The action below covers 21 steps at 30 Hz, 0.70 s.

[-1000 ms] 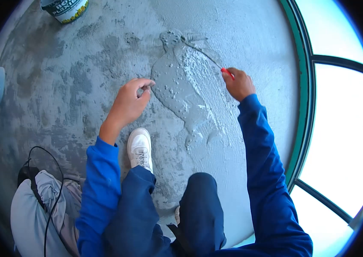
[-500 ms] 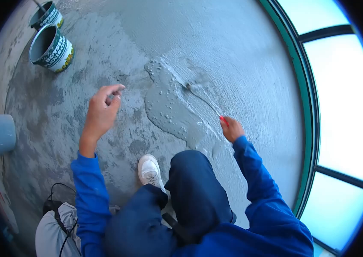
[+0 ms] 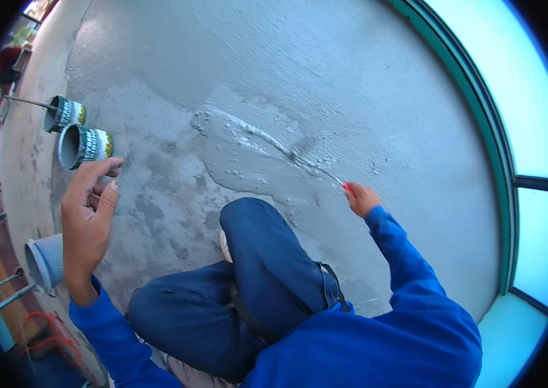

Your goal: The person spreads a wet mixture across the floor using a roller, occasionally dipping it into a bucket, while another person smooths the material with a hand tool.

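Observation:
My right hand [image 3: 361, 199] grips the red handle of a long thin tool [image 3: 316, 167], whose blurred head rests in a wet grey cement patch [image 3: 248, 158] on the concrete floor [image 3: 364, 84]. My left hand [image 3: 88, 216] is raised in the air at the left, fingers loosely curled, holding nothing, near a green-and-white bucket [image 3: 83, 145]. I am crouched, with my knee in dark blue trousers [image 3: 254, 258] between my two blue sleeves.
A second bucket [image 3: 60, 113] with a stick in it stands behind the first. A grey-blue bucket [image 3: 44, 262] sits low at the left near metal rails. A green-framed bright glass wall [image 3: 513, 129] curves along the right side.
The view has swung left and up. My right hand drew the tool back toward me through the wet patch. My left hand lifted away to the left, toward the buckets.

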Available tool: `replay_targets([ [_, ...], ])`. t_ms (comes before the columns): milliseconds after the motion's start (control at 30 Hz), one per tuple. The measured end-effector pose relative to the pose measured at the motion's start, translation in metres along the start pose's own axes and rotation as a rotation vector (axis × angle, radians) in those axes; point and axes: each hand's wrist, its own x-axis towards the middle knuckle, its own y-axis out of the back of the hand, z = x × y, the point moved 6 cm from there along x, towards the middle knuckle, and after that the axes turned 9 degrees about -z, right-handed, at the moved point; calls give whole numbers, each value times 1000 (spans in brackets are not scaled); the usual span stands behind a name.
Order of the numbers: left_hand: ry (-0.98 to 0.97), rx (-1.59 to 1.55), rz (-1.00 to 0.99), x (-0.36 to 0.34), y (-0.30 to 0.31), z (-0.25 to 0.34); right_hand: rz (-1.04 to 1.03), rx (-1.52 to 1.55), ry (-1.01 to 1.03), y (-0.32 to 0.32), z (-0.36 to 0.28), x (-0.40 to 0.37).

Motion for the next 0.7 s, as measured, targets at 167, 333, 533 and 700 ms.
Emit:
replay_targets([
  [167,-121,170,-46,-8,4,101,-51,-20,-17,-10,-129,129],
  [333,-250,194,-34,-4,-15,121,-17,21,-60,2,-167,150],
  [533,-178,22,-218,5,-52,85,-64,29,-134,-29,-22,20],
  [700,-258,60,-236,29,-68,44,-99,4,-326,-10,51,-120],
])
